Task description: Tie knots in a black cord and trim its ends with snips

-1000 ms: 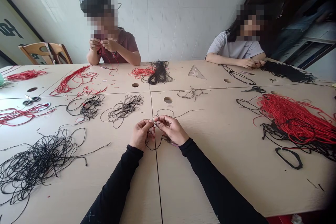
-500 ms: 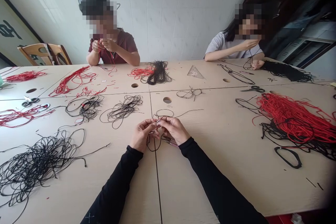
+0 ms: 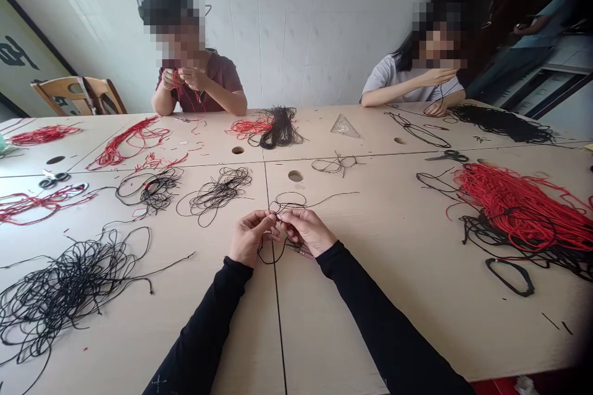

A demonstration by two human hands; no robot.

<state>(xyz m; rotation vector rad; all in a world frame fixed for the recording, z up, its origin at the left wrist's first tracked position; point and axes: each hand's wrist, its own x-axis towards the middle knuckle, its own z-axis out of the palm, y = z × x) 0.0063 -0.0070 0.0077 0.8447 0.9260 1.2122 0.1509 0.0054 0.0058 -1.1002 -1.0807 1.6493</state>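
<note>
Fingers (image 3: 266, 218) of 2 hands on blk cord (image 3: 271, 255)

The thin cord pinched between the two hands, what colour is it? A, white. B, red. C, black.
C. The thin cord looping below the left hand and the right hand is black, unlike the heap of red cord off to the right.
</note>
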